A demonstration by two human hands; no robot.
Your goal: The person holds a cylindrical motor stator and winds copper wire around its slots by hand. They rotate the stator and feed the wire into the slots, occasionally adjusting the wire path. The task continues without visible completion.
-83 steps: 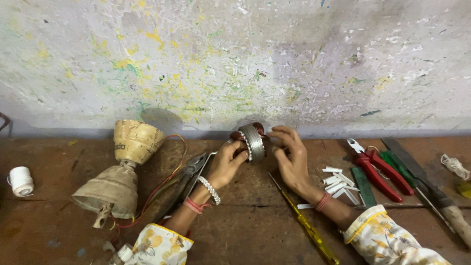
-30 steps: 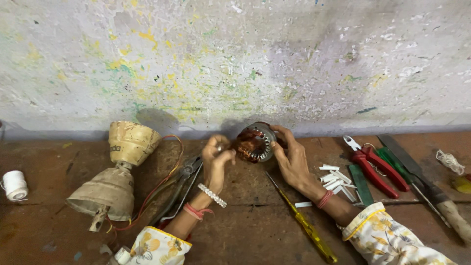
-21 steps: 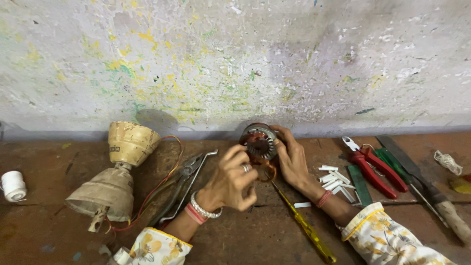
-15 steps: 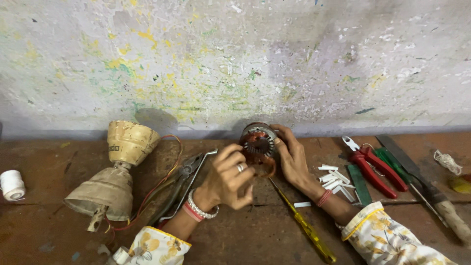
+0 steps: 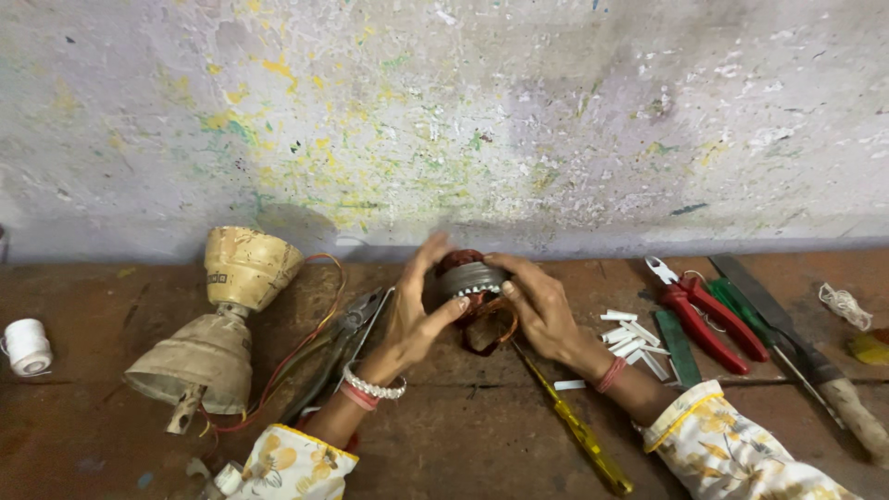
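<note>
Both the left hand (image 5: 417,319) and right hand (image 5: 542,310) grip a small motor stator (image 5: 469,278), its grey ribbed core wound with reddish copper coils.

View: a single head-worn camera is given, so nothing is shared with a second view.
Position: the scene is seen from above and behind the wooden bench (image 5: 463,444), on the person's side of it.
Facing: the lens is tilted down and forward, toward the paint-flecked wall (image 5: 444,120) behind the bench.
Nearness: the bench is viewed close up; both forearms are cut off by the lower edge.
Framing: the wall fills the upper half, the bench the lower half.
</note>
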